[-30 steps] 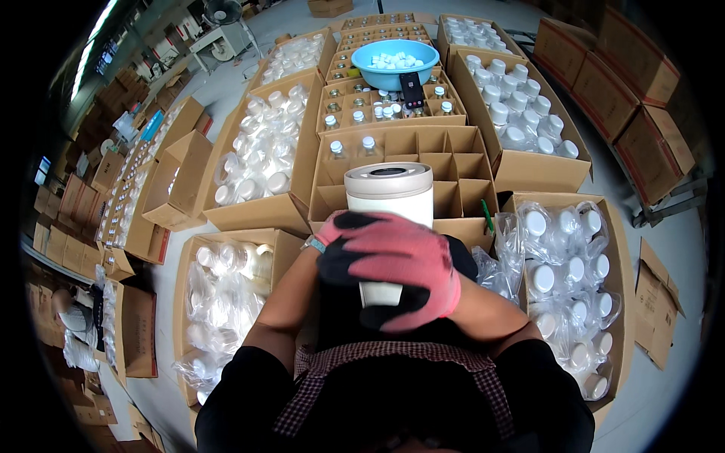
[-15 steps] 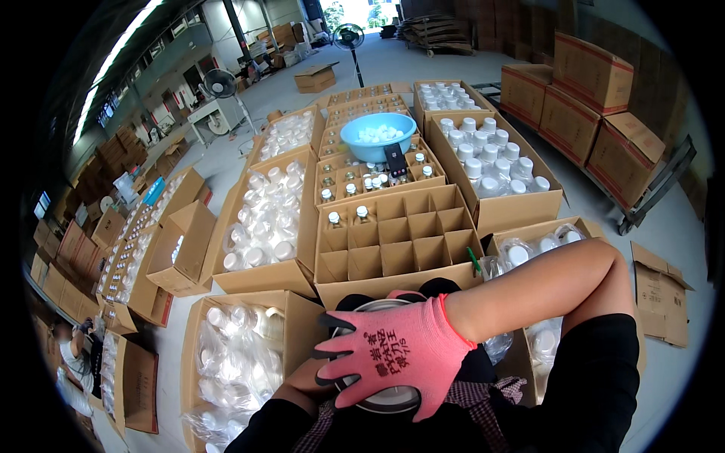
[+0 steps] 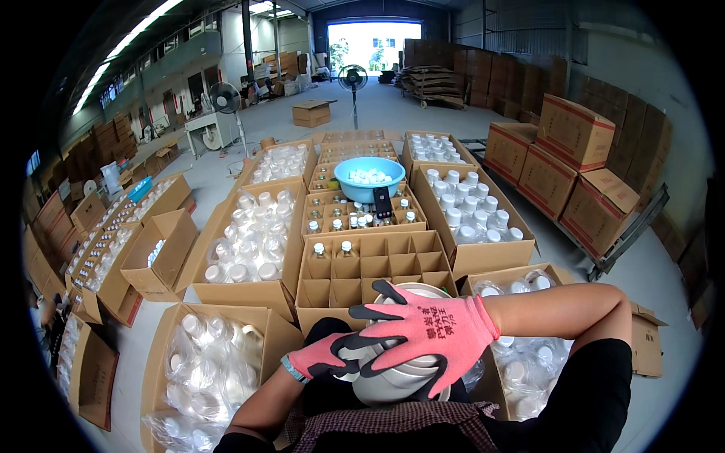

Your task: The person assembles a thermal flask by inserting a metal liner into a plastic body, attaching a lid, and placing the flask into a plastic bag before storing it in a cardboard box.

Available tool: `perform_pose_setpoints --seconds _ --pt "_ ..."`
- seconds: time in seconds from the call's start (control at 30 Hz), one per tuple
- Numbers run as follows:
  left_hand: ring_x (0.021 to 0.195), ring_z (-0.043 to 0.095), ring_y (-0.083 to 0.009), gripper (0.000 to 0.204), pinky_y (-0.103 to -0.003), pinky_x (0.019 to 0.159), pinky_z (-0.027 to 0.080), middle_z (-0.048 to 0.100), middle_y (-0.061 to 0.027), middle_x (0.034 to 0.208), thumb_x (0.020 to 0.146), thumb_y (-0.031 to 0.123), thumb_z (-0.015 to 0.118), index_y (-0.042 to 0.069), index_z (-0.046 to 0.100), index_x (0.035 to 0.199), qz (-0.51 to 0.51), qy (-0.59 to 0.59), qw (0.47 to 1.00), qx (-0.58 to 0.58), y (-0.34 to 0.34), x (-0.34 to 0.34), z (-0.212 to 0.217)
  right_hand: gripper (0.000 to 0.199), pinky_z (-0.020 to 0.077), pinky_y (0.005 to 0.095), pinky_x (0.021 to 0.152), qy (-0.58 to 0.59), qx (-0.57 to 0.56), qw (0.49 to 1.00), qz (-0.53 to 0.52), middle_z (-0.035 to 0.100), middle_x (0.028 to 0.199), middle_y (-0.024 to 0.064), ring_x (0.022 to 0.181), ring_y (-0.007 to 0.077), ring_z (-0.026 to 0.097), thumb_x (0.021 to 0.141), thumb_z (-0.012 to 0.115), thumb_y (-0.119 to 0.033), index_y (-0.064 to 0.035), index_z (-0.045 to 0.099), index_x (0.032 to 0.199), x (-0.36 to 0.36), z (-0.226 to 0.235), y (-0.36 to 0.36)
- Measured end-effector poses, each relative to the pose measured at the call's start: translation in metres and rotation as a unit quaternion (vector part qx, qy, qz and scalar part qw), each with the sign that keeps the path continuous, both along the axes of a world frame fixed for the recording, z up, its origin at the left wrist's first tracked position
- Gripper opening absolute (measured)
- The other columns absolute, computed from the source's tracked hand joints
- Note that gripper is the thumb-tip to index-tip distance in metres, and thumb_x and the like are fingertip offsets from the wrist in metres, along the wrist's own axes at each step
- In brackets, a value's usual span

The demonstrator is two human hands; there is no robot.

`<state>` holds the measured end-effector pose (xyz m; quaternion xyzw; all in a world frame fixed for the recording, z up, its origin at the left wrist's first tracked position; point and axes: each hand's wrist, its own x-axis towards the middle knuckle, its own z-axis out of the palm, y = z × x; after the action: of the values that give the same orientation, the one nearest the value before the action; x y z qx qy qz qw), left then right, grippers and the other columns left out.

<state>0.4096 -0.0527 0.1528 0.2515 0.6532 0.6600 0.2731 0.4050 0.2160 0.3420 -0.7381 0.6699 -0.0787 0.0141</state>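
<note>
A grey-white rounded vessel (image 3: 377, 386) with a ringed top tilts in front of my body, at the lower middle of the head view. My right hand (image 3: 423, 325), in a pink glove with dark fingertips, lies across its top, fingers spread and bent over the rim. My left hand (image 3: 325, 355), gloved alike, is closed round its left side, fingertips partly under the right hand. Just beyond stands a divided carton (image 3: 370, 293) with two white-capped bottles (image 3: 332, 250) in its far left compartments.
A blue basin (image 3: 368, 190) of white caps sits on cartons ahead, with a dark phone-like device (image 3: 383, 202) leaning before it. Cartons of plastic-wrapped white containers (image 3: 215, 370) stand at both sides. A loaded trolley (image 3: 604, 260) is right; fans (image 3: 353, 78) stand farther off.
My view has tilted up and levelled. The vessel shows more of its side now, and my left hand, mostly hidden before, has come into sight gripping it. The right hand stays on top.
</note>
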Motion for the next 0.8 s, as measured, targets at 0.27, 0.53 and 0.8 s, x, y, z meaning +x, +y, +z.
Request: perform_pose_setpoints --seconds 0.27,0.53,0.8 --pt "0.109 0.059 -0.0142 0.084 -0.03 0.093 0.048 0.063 -0.0101 0.124 0.081 0.017 0.078 0.005 0.034 0.151 0.099 -0.097 0.989 -0.056 0.087 0.039 0.018 0.054 0.0382 0.0376 0.107 -0.558 -0.096 0.584 -0.581 0.056 0.126 0.0155 0.129 0.0251 0.047 0.089 0.066 -0.041 -0.0061 0.055 0.129 -0.077 -0.081 0.051" --pt "0.109 0.061 -0.0128 0.067 -0.025 0.09 0.049 0.065 -0.0068 0.123 0.081 0.013 0.076 0.004 0.049 0.141 -0.036 -0.197 0.979 0.045 0.037 0.0 0.026 0.056 0.0316 0.0508 0.108 -0.164 -0.115 0.962 -0.186 0.048 0.134 0.0168 0.129 0.0375 0.042 0.081 0.068 -0.035 -0.011 0.057 0.13 -0.035 -0.042 0.044" --pt "0.101 0.059 -0.0103 0.072 -0.027 0.086 0.049 0.064 -0.0051 0.119 0.083 0.016 0.075 0.006 0.043 0.146 -0.052 -0.062 0.997 -0.004 0.032 0.002 0.021 0.076 0.0221 0.059 0.114 -0.066 -0.076 0.978 -0.184 0.037 0.148 0.0193 0.144 0.0422 0.027 0.081 0.068 -0.055 -0.0148 0.048 0.142 0.0 -0.029 0.046"
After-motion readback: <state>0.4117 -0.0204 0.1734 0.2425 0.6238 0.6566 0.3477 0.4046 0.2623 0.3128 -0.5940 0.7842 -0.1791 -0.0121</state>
